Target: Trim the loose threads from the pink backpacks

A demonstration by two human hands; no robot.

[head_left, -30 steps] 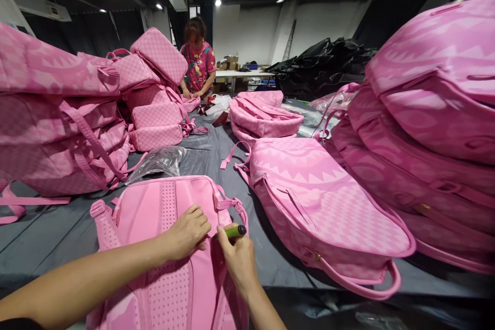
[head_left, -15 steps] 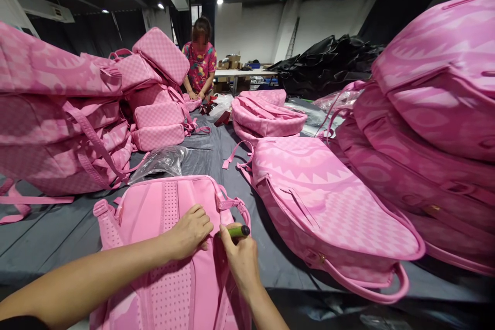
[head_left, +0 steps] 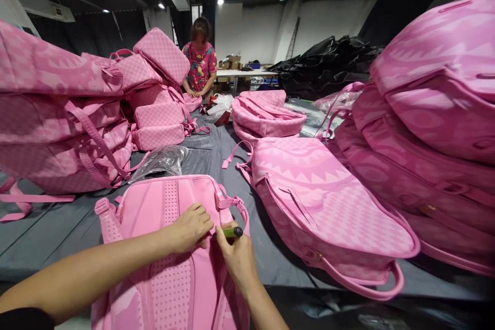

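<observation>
— What sits to the left of the backpack you're working on?

— A tall stack of pink backpacks [head_left: 62,129], straps hanging over the table [head_left: 46,237]. Between that stack and my backpack a clear plastic bag [head_left: 160,161] lies crumpled.

— And the backpack itself?

— The pink backpack [head_left: 170,247] lies just in front of me at the near edge of the table, back panel up, so the padded mesh and the shoulder straps face me. My left hand [head_left: 189,228] rests on the panel near its right edge, fingers curled and pressing down; I judge that keeps the fabric flat and steady.

— Your right hand?

— My right hand [head_left: 237,257] touches the backpack's right edge, fingers closed around a green pen-like tool [head_left: 232,232] with a dark tip, held low and close to the left hand, right at the seam by the strap.

— Any room to move?

— A strip of bare grey table runs right of my backpack, then another pink backpack [head_left: 328,206] lies flat, its handle over the near edge. Farther right a second high stack of bags [head_left: 429,113] crowds in. Beyond my backpack, a person in a patterned top [head_left: 201,64] works at the far end.
</observation>
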